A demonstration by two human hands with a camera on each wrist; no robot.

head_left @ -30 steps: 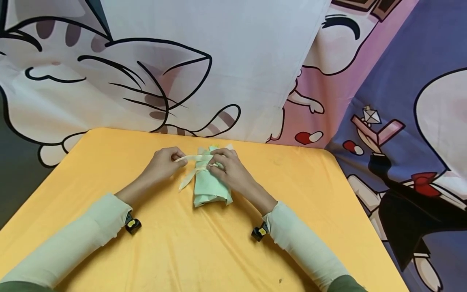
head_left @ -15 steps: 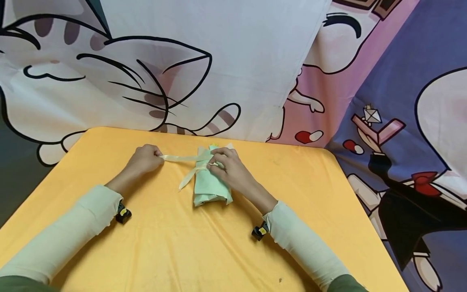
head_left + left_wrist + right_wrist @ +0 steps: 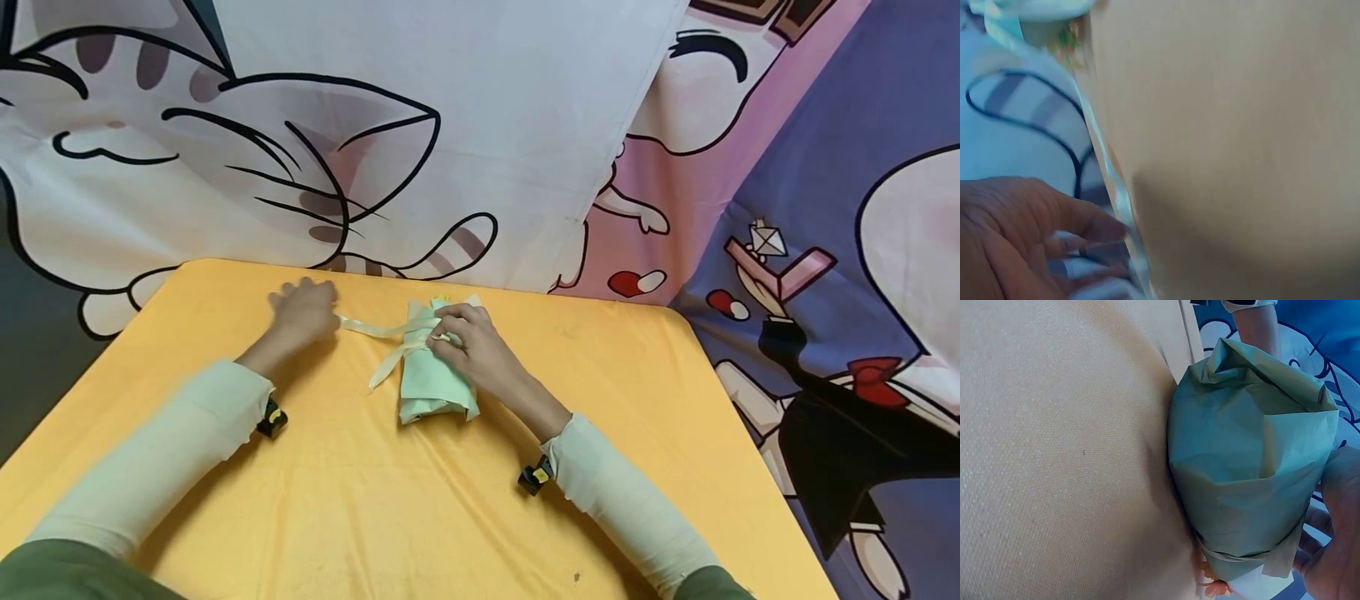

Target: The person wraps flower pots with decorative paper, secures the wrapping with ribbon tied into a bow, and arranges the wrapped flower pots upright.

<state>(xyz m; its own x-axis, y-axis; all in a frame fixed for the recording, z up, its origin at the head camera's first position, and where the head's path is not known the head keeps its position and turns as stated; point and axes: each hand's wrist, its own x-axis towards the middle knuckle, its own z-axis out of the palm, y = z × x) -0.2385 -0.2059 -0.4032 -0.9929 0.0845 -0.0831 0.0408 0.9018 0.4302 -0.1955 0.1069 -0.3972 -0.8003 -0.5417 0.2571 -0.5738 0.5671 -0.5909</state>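
A small bouquet point(image 3: 435, 387) wrapped in pale green paper lies on the yellow table, its folded paper end towards me. Orange flowers point(image 3: 1216, 589) peek out at its far end in the right wrist view. A cream ribbon point(image 3: 372, 330) goes round its middle, with two tails trailing left. My right hand point(image 3: 474, 346) pinches the ribbon at the bouquet, thumb and fingers together over the paper. To the left, my left hand point(image 3: 303, 315) has its fingers spread. In the left wrist view the ribbon's long tail point(image 3: 1102, 147) runs right past the thumb tip.
Yellow cloth point(image 3: 360, 500) covers the table, with soft creases running towards me. Behind its far edge hangs a white backdrop point(image 3: 525, 125) with a cartoon cat. A purple printed cloth point(image 3: 825, 125) hangs on the right.
My left hand drew the ribbon's tail out to the left, then let it go and spread its fingers. The tail now sags. My right hand and the bouquet stay put.
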